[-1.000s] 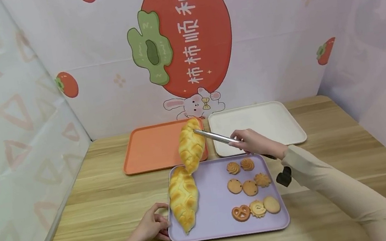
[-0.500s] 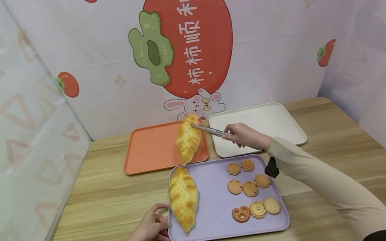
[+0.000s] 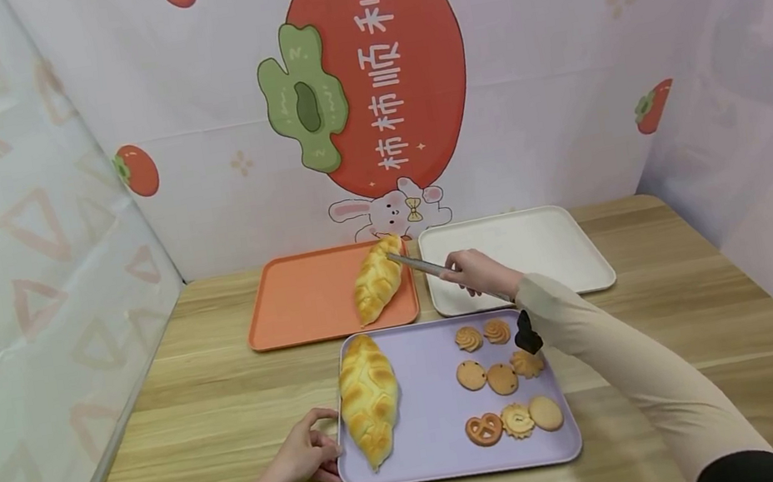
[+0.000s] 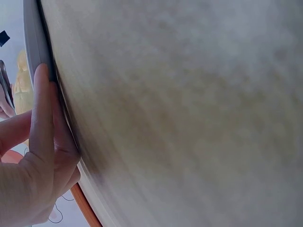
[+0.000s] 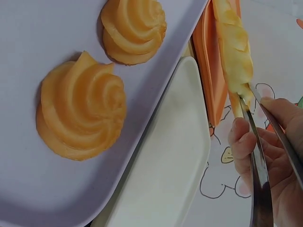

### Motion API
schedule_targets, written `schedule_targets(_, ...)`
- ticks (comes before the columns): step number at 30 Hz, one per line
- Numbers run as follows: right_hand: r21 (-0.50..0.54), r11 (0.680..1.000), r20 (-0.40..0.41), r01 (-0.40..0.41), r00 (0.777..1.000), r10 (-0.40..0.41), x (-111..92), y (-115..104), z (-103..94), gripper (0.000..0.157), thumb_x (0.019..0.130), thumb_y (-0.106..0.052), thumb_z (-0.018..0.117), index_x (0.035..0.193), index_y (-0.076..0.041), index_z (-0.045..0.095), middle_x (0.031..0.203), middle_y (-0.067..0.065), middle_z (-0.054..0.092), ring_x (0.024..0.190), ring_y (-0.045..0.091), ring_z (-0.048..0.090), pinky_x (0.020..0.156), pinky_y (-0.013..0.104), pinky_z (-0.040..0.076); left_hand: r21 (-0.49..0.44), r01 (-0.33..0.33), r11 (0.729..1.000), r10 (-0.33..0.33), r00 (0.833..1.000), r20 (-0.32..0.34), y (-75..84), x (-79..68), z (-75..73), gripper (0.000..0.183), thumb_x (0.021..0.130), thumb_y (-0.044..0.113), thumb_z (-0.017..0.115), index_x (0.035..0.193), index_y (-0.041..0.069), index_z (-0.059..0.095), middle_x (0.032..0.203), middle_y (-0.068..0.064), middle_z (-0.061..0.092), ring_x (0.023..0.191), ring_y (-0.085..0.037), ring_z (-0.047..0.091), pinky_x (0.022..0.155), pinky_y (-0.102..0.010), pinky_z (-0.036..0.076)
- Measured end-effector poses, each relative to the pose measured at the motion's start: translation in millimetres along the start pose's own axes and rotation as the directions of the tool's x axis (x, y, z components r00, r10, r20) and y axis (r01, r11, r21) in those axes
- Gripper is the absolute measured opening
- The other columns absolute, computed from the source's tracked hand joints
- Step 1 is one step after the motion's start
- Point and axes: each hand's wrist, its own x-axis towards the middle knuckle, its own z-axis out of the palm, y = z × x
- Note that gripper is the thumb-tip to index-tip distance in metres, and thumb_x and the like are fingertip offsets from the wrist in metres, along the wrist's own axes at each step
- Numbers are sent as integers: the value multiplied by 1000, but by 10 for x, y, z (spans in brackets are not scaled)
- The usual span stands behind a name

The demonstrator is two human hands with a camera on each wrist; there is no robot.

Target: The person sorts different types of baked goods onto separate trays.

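Observation:
My right hand (image 3: 478,273) holds metal tongs (image 3: 424,264), fingers and thumb round their arms. In the right wrist view, the tips of the tongs (image 5: 258,156) pinch the end of a braided bread loaf (image 5: 235,52). That golden loaf (image 3: 379,280) lies slantwise at the right side of the orange tray (image 3: 290,301). My left hand (image 3: 307,456) touches the left edge of the purple tray (image 3: 439,456). Its fingers (image 4: 42,113) lie fairly straight against the rim in the left wrist view. A second braided loaf (image 3: 369,401) rests on the purple tray beside that hand.
Several cookies sit on the purple tray's right side, including a pretzel-shaped one (image 3: 484,429) and swirled ones (image 3: 468,338). A white tray (image 3: 522,232) stands behind, beside the orange one. A printed cloth backdrop (image 3: 521,85) rises behind the wooden table (image 3: 215,403).
The tonged loaf has moved away from the purple tray's back edge, down onto the orange tray. My right hand has shifted slightly left. The left hand stays in place.

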Motion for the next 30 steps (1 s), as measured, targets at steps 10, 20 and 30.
schedule_targets(10, -3, 1000, 11, -3, 1000, 3, 82, 20, 38, 23, 90, -18, 49, 97, 4, 53, 61, 8, 50, 40, 10, 43, 34, 20, 37, 5, -1, 1000, 1, 1000, -5, 22, -4, 10, 47, 78, -10, 50, 121, -6, 30, 73, -9, 51, 53, -17, 58, 49, -36, 55)
schedule_targets(20, -26, 999, 14, -21, 1000, 21, 110, 5, 59, 24, 90, -19, 49, 96, 4, 54, 62, 11, 53, 40, 10, 43, 35, 21, 40, 7, -6, 1000, 6, 1000, -10, 22, -17, 15, 48, 78, -11, 50, 121, -5, 30, 72, -9, 51, 53, -17, 57, 49, -36, 55)
schedule_targets(30, -7, 996, 14, -89, 996, 89, 102, 49, 56, 31, 90, -24, 50, 100, 4, 55, 72, 16, 57, 45, 13, 47, 38, 21, 41, 4, 1, 1000, -1, 1000, -11, 22, -16, 9, 48, 78, -11, 50, 121, -5, 30, 73, -9, 50, 53, -17, 57, 49, -36, 55)
